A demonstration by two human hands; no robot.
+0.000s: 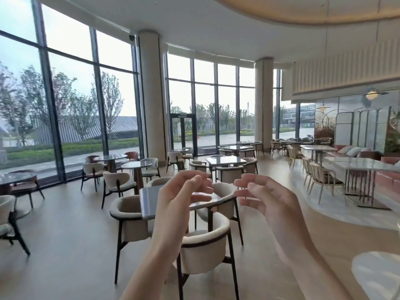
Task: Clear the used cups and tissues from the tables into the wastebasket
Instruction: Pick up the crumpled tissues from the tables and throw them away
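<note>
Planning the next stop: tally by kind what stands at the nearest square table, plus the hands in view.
Square table: 1
Chairs around it: 4
Hands: 2, left hand and right hand, both holding nothing
Total: 7

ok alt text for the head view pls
Two empty hands, left hand and right hand, raised with fingers loosely curled before a square table and cream chairs in a glass-walled cafe.
</note>
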